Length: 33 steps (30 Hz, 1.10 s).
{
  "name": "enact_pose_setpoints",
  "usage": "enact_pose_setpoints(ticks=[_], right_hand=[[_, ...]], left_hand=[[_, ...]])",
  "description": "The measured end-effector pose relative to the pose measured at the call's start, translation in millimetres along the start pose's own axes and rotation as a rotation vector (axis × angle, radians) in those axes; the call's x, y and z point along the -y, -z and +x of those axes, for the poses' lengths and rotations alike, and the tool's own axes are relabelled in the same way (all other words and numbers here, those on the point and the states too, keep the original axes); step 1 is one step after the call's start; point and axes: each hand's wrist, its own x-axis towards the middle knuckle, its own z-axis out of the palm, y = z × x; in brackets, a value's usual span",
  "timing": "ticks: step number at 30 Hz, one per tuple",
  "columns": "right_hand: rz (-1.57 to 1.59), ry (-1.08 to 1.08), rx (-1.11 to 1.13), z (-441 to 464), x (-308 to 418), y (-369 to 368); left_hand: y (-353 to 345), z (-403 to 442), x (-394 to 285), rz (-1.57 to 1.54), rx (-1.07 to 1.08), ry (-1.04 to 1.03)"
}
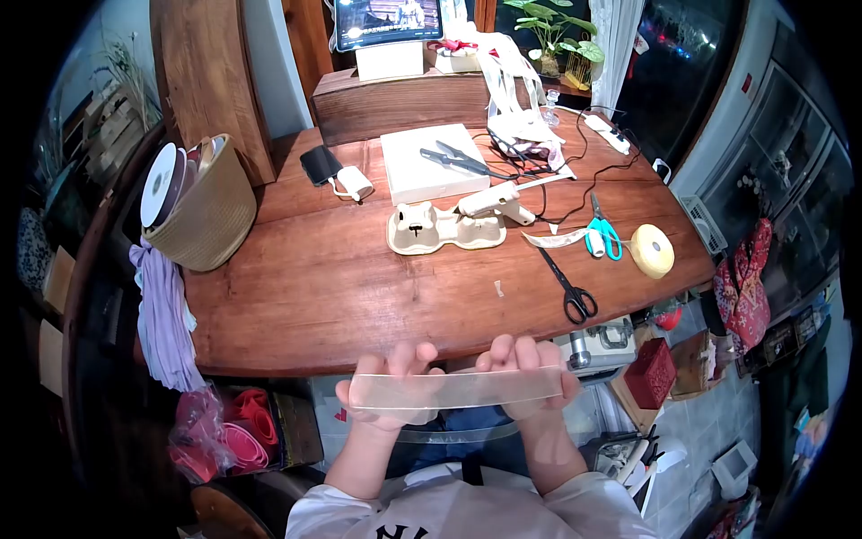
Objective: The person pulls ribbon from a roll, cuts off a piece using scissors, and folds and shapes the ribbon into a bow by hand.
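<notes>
A sheer, pale ribbon [458, 390] is stretched between both hands, just off the table's front edge. At its left end my left hand [392, 382] is closed on it, with the fingers showing behind and above the band. The other end is pinched in my right hand [530, 377], its fingers curled. More of the translucent strip loops below, over my lap. On the wooden table [305, 287] beyond the hands lie black scissors [569, 289], teal-handled scissors [603, 232] and a cream ribbon roll [652, 251].
A glue gun [489, 201] rests on a molded pulp tray [431, 235]. Behind are a white box [431, 163] with a black flat tool [460, 160], a phone [321, 166], and cables. A woven basket [211, 211] holding spools stands at the left edge.
</notes>
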Motion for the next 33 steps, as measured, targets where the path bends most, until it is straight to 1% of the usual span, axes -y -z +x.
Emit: enact_pose_setpoints(ticks=[1,3,5,7,8,9,11,13,14,15,16,17,19,21,23,25,26,28,29,31,32,33], right_hand=[[-0.002,-0.001,-0.001,-0.4,-4.2,2.4],[0.051,0.023,0.108,-1.3,-9.4,5.2],[0.030,0.014,0.116,3.7,-8.9,0.2],[-0.172,-0.069,-0.064,6.4,-5.8,-5.8],[-0.237,-0.089,-0.178,9.5,-2.9,-12.2],[-0.238,-0.091,-0.181,10.0,-1.8,-11.7],[-0.577,-0.111,-0.196,8.2,-0.3,-8.8],[-0.637,-0.128,-0.163,5.6,1.6,0.0],[-0.739,-0.117,-0.155,5.6,1.1,1.2],[-0.840,-0.104,-0.145,5.9,0.8,1.4],[-0.840,-0.104,-0.144,6.5,-0.2,0.2],[-0.855,-0.110,-0.145,7.4,-1.8,-2.3],[-0.871,-0.115,-0.148,9.9,-0.5,-6.4],[-1.166,-0.124,0.092,15.0,3.7,-11.5],[-1.191,-0.155,0.102,14.7,2.3,-17.3],[-1.211,-0.265,0.011,8.5,-0.4,-16.7],[-1.211,-0.263,0.010,6.6,-2.4,-17.5],[-1.022,-0.361,-0.181,4.7,-5.9,-20.4],[-1.021,-0.359,-0.181,6.1,-4.7,-23.7],[-1.202,-0.457,-0.230,10.1,-1.6,-31.2],[-1.200,-0.452,-0.230,8.8,-2.8,-29.8],[-1.198,-0.433,-0.239,5.6,-5.1,-27.5]], left_hand=[[6.3,3.4,3.6,-0.086,0.155,-0.005],[13.4,5.6,5.8,-0.175,0.308,-0.012],[15.7,4.7,5.1,-0.235,0.224,0.069],[14.3,6.8,4.4,-0.195,0.190,0.027],[15.7,5.7,0.9,-0.063,0.123,0.038],[16.6,4.8,-0.6,0.068,0.052,0.050],[16.3,4.5,0.6,0.062,0.009,0.025],[16.9,3.0,-1.0,0.253,-0.091,0.050],[16.8,2.6,-0.5,0.253,-0.093,0.050],[16.3,2.6,0.9,0.353,-0.147,0.032],[15.8,2.7,2.4,0.452,-0.201,0.014],[15.4,2.4,3.5,0.452,-0.200,0.014],[14.6,2.1,5.9,0.593,-0.258,0.016],[14.0,3.3,8.3,0.639,-0.255,-0.014],[12.0,3.5,11.4,0.685,-0.254,-0.043],[9.0,2.6,14.2,0.827,-0.289,-0.064],[11.5,1.1,14.8,0.827,-0.287,-0.063],[18.5,-2.4,13.9,0.991,-0.249,-0.038],[18.6,-2.4,10.7,0.992,-0.248,-0.038],[17.5,-1.0,4.6,1.145,-0.028,-0.086],[17.8,0.7,4.8,1.147,-0.024,-0.086],[18.5,2.4,5.4,1.318,0.052,-0.193]])
